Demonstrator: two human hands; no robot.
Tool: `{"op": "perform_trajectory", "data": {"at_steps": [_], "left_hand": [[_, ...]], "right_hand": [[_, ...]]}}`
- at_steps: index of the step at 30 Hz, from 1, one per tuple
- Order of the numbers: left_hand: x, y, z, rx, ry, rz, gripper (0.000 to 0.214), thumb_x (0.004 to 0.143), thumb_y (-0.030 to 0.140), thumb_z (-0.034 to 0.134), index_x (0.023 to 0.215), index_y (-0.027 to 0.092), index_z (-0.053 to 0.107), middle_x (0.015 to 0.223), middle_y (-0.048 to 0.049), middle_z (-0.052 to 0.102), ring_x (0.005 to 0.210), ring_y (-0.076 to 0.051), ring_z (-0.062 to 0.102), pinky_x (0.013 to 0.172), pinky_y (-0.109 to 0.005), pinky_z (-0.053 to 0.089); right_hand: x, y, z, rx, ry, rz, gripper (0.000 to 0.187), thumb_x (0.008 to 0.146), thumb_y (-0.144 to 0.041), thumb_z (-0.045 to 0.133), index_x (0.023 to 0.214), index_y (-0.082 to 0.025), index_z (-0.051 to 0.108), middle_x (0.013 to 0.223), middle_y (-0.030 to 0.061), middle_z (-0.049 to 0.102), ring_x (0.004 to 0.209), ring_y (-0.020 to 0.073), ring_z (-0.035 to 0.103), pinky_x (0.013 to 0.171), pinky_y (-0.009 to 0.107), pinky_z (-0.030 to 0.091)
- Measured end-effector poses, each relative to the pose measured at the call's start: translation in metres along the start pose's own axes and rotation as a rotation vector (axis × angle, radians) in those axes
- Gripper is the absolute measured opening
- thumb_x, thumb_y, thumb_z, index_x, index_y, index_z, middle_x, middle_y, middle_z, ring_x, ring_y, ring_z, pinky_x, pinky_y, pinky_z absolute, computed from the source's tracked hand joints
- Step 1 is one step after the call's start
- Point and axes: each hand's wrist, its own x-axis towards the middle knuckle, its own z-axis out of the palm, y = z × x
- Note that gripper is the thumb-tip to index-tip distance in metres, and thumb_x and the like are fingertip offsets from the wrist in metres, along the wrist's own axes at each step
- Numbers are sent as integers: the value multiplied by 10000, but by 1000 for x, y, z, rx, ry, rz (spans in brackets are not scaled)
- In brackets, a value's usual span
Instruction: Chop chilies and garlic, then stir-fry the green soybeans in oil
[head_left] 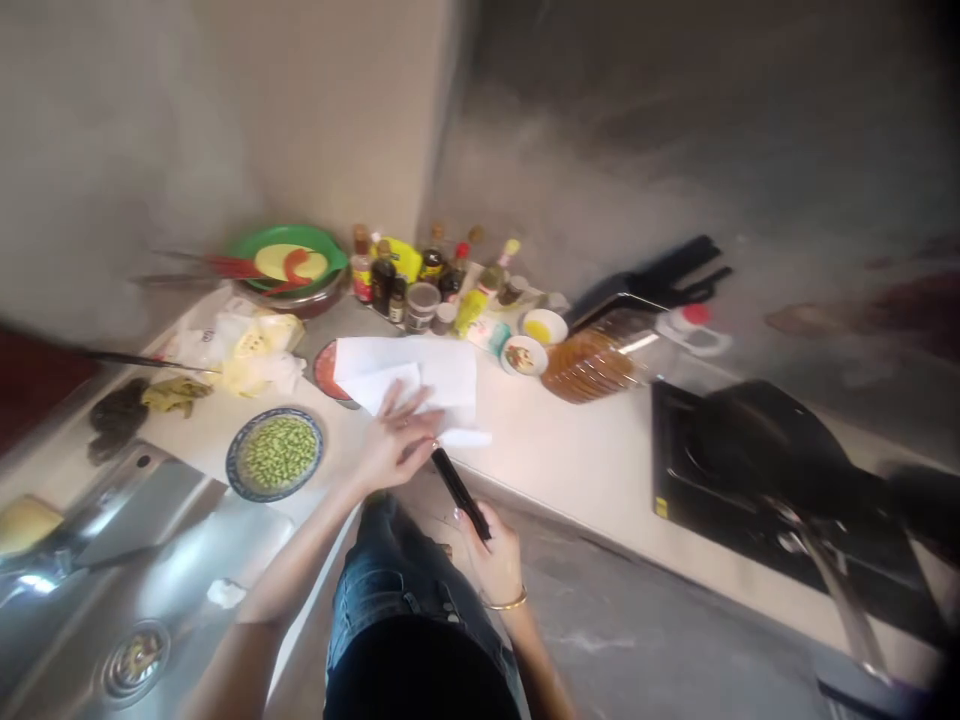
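Observation:
My left hand [405,430] lies with its fingers spread over the white paper sheets [442,370] on the counter. Held at its lower end by my closed right hand [495,555] is a long black handle-like object [457,490]. It slants up and leftward, its far tip close to my left thumb; what kind of tool it is I cannot make out. Partly covered by the paper is a round red thing [326,372]. To the left of my left hand stands a blue-rimmed bowl [234,440] of green beans [279,453].
Sauce bottles [382,275] and jars stand along the wall. A green basin [251,242] is back left, near plastic bags [255,345]. Small bowls [525,357] and a large oil jug [600,355] stand right of the paper. Beyond is a wok [772,440] on the stove; a sink [180,560] is left.

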Motion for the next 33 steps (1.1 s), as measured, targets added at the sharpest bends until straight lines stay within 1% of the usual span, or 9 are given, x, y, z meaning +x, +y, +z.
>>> {"op": "perform_trajectory", "data": {"at_steps": [3, 7, 12, 15, 18, 23, 27, 31, 33], "left_hand": [[2, 44, 46, -80, -8, 42, 216, 929, 194, 472, 1036, 198, 659, 1242, -62, 681, 1471, -234, 258, 1193, -550, 260], [15, 96, 103, -84, -47, 143, 389, 941, 256, 505, 1325, 196, 533, 1387, -100, 575, 1441, -232, 329, 1164, -510, 338], [41, 174, 176, -164, 29, 328, 259, 954, 222, 478, 1140, 258, 655, 1326, -53, 629, 1451, -250, 305, 1168, -622, 232], [44, 220, 200, -274, 130, 432, 252, 957, 195, 447, 1061, 251, 669, 1156, -41, 717, 1379, -233, 438, 1119, -576, 362], [49, 249, 207, -217, 199, 523, 242, 936, 187, 484, 1055, 281, 673, 1040, -26, 743, 1263, -235, 560, 1046, -529, 451], [74, 283, 227, -177, -148, 847, 236, 904, 175, 571, 1081, 283, 682, 974, -23, 748, 1031, -195, 653, 925, -383, 525], [62, 319, 257, -311, -385, 930, 227, 932, 188, 525, 1074, 266, 683, 926, -34, 736, 962, -173, 665, 841, -320, 546], [32, 357, 288, -419, -434, 978, 262, 943, 178, 487, 1127, 256, 655, 1012, -55, 716, 1017, -164, 653, 842, -286, 540], [34, 368, 305, -465, -434, 1009, 300, 935, 151, 483, 1172, 259, 631, 994, -47, 721, 1021, -167, 649, 886, -309, 524]], "right_hand": [[-26, 21, -41, -73, 161, -11, 367, 907, -509, 516, 832, -188, 678, 619, 26, 689, 507, 153, 637, 490, 218, 458], [-69, 56, -96, -129, 297, 10, 318, 916, -455, 535, 856, -182, 684, 640, 32, 693, 520, 145, 637, 510, 211, 441], [-121, 89, -157, -122, 474, 85, 306, 916, -435, 524, 865, -175, 678, 671, 49, 682, 568, 150, 631, 555, 214, 451], [-147, 103, -185, -87, 552, 162, 303, 915, -433, 517, 888, -171, 665, 673, 39, 665, 574, 146, 609, 547, 216, 447], [-169, 116, -211, -60, 605, 217, 310, 911, -438, 512, 903, -166, 660, 649, 27, 647, 557, 142, 585, 525, 217, 427], [-195, 138, -253, -86, 549, 231, 261, 877, -401, 564, 899, -168, 680, 686, 42, 677, 583, 153, 606, 544, 221, 419], [-203, 154, -269, -108, 513, 278, 175, 798, -280, 602, 891, -165, 694, 700, 56, 706, 589, 164, 622, 558, 224, 422], [-199, 171, -285, -71, 528, 302, 199, 769, -313, 603, 661, -155, 658, 609, 82, 681, 556, 184, 605, 550, 253, 432], [-196, 179, -299, 2, 560, 261, 228, 796, -333, 578, 679, -159, 666, 654, 86, 701, 600, 191, 622, 596, 268, 463]]}}
